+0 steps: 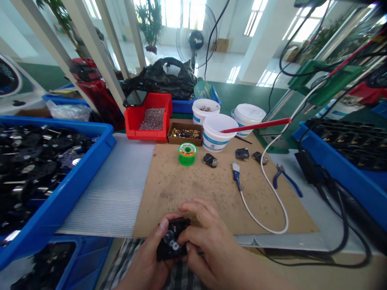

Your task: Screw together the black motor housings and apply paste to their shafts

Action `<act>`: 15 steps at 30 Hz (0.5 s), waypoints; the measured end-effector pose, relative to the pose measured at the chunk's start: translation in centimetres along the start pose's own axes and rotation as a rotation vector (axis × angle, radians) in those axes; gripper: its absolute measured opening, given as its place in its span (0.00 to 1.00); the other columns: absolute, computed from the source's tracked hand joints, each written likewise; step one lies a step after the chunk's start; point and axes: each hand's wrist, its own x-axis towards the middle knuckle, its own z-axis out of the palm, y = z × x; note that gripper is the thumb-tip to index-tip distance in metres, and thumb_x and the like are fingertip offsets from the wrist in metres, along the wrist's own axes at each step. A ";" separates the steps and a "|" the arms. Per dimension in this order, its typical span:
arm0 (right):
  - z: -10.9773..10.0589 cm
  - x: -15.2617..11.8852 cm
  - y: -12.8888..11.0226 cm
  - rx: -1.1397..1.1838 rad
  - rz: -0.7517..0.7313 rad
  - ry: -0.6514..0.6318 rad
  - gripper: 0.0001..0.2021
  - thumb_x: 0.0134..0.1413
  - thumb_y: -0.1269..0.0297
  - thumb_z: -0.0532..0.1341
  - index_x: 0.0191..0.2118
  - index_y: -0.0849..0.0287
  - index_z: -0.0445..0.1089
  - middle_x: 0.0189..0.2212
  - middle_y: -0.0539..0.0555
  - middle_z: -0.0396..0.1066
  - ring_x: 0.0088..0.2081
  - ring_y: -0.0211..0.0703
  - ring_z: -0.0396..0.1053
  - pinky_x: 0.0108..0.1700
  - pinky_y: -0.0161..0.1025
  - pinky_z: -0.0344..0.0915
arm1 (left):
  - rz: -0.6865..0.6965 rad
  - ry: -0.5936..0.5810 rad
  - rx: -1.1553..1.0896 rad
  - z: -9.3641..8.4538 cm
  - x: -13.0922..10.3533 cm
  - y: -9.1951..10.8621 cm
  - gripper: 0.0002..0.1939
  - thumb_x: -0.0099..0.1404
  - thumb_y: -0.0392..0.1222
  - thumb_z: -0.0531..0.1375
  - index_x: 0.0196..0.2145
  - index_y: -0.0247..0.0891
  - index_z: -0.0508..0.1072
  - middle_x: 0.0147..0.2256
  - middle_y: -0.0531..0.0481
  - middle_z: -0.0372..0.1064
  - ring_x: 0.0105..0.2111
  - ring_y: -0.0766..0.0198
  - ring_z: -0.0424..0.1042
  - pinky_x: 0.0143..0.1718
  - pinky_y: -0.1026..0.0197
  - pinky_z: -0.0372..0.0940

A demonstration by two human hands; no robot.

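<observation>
Near the front edge of the cardboard, my left hand [152,251] holds a black part [165,250] with small translucent gears on its face. The thumb lies along its upper left side. My right hand [208,237] is at the part's right side, its fingers bent and a fingertip touching the part beside the gears. Whether those fingertips pinch anything small is hidden. Beyond the hands, a green solder spool [186,159] and three small black assemblies, one of them just right of the spool [211,160], lie on the cardboard [181,189].
A blue bin [90,169] of black parts stands left, another blue bin [356,173] right. At the back are a red bin [130,125], a cardboard box [184,140] and white buckets [214,141]. A white cable [263,229] and blue pliers [288,179] lie right.
</observation>
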 end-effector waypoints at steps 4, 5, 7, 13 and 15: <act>0.5 -0.1 -0.1 0.032 0.022 0.001 0.13 0.43 0.77 0.56 0.35 0.58 0.73 0.55 0.57 0.62 0.60 0.51 0.55 0.62 0.54 0.54 | -0.003 0.022 -0.013 0.2 -0.1 -0.1 0.18 0.63 0.55 0.61 0.44 0.40 0.76 0.44 0.48 0.74 0.45 0.56 0.71 0.40 0.61 0.66; 0.5 -0.2 -0.2 0.039 0.025 0.006 0.14 0.42 0.77 0.56 0.35 0.58 0.73 0.55 0.58 0.62 0.61 0.52 0.55 0.63 0.54 0.54 | -0.012 0.010 -0.009 0.3 -0.1 -0.1 0.18 0.63 0.55 0.61 0.44 0.40 0.75 0.44 0.48 0.74 0.45 0.56 0.71 0.39 0.60 0.66; 0.3 -0.3 -0.5 0.048 0.022 0.018 0.15 0.43 0.77 0.56 0.37 0.58 0.73 0.56 0.58 0.62 0.61 0.52 0.54 0.62 0.54 0.55 | -0.021 -0.023 -0.001 0.4 -0.1 0.0 0.18 0.63 0.55 0.61 0.44 0.40 0.75 0.43 0.48 0.75 0.41 0.56 0.73 0.36 0.60 0.67; -3.3 -1.0 1.6 -0.014 0.090 0.213 0.17 0.54 0.73 0.54 0.48 0.54 0.69 0.56 0.58 0.61 0.59 0.49 0.59 0.58 0.51 0.62 | -0.058 -0.070 -0.013 0.8 -0.4 0.8 0.22 0.61 0.56 0.64 0.43 0.36 0.73 0.37 0.41 0.79 0.36 0.51 0.78 0.31 0.60 0.67; -5.2 -1.2 4.5 -0.095 0.236 0.331 0.15 0.57 0.67 0.55 0.50 0.54 0.68 0.53 0.58 0.65 0.55 0.49 0.64 0.54 0.49 0.65 | -0.089 -0.058 -0.011 0.3 -0.3 1.1 0.24 0.59 0.56 0.65 0.46 0.35 0.73 0.39 0.39 0.79 0.37 0.47 0.78 0.32 0.58 0.69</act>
